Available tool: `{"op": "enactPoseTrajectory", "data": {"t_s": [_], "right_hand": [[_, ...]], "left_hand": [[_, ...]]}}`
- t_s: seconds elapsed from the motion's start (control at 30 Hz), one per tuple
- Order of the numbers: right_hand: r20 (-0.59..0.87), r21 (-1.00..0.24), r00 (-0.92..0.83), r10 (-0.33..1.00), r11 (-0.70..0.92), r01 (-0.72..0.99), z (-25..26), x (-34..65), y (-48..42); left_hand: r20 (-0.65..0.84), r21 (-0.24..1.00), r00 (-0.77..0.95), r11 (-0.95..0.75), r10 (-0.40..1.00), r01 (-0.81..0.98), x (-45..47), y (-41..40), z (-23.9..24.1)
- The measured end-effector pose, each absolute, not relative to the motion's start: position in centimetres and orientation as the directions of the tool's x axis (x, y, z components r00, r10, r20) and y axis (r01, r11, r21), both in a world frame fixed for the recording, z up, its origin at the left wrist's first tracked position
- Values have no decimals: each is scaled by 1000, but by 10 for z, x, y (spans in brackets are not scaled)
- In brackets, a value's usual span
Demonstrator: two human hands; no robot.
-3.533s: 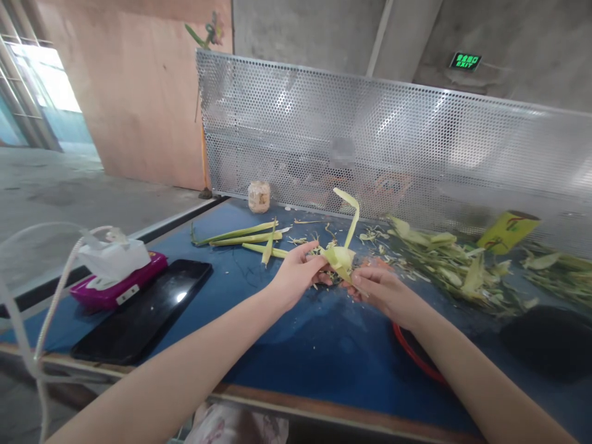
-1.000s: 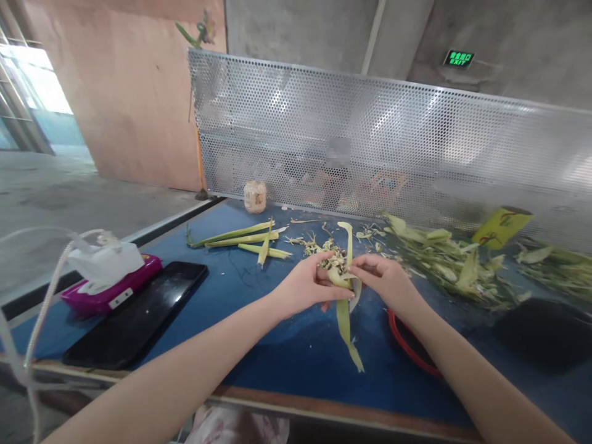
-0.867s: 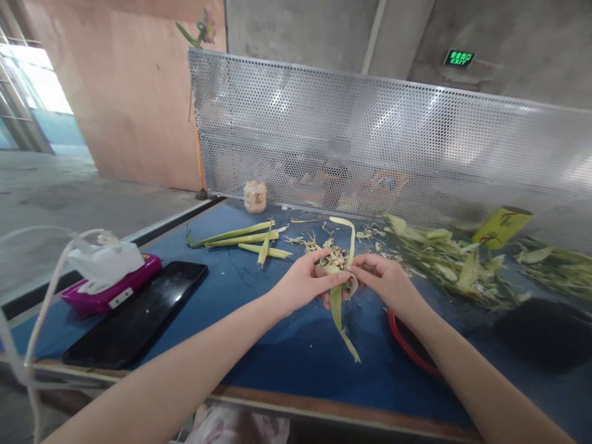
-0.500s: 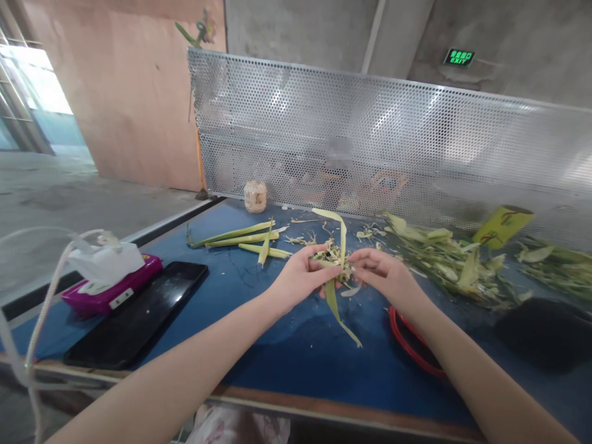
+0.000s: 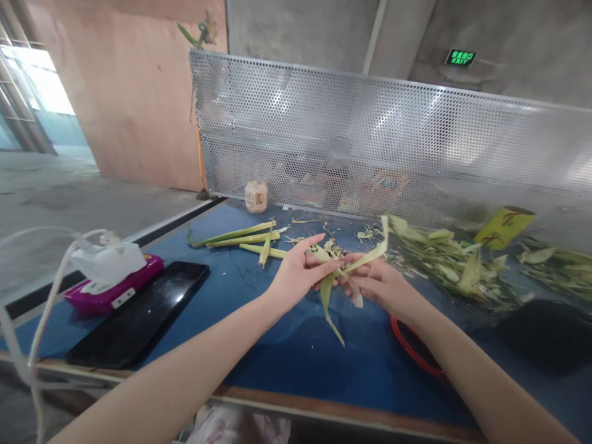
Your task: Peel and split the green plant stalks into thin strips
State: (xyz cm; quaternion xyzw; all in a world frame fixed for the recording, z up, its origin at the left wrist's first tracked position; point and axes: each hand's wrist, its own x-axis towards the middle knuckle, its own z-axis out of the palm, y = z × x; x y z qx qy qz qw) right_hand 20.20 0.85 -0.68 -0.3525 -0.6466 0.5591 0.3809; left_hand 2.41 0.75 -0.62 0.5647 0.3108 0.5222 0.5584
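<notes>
Over the middle of the blue table, my left hand (image 5: 300,269) pinches a small plant shoot with long pale-green leaves (image 5: 372,254), thumb on top. One leaf points up to the right; another hangs down toward the table. Close against it, my right hand (image 5: 377,280) has its fingers closed at the base of the same shoot, with a pale strip below them. The exact spot where the fingers meet is partly hidden. Behind the hands lies a small heap of roots and scraps (image 5: 333,248). Several cut green stalks (image 5: 245,237) rest to the left.
A large pile of peeled leaves (image 5: 444,262) lies at right, beside a yellow cylinder (image 5: 504,227). A red-rimmed bowl (image 5: 411,351) is under my right forearm. At left are a phone (image 5: 139,314) and a purple tissue box (image 5: 113,287). A perforated metal screen (image 5: 296,135) stands behind.
The upright leaf has swung over to the right, and the hanging leaf has shifted left. My right hand has turned and moved slightly lower, with a pale strip now beneath its fingers.
</notes>
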Motion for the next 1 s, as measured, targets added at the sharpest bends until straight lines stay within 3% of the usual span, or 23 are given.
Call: {"op": "enactPoseTrajectory", "data": {"t_s": [0.13, 0.77, 1.0], "right_hand": [[64, -998, -497, 865, 68, -10, -9, 197, 8], [162, -985, -253, 954, 139, -106, 6, 201, 3], [186, -982, -326, 927, 180, -49, -3, 205, 11]], "left_hand": [[243, 955, 310, -172, 919, -240, 25, 6, -5], [204, 963, 238, -151, 950, -225, 25, 3, 1], [157, 973, 231, -110, 960, -204, 26, 3, 1]]}}
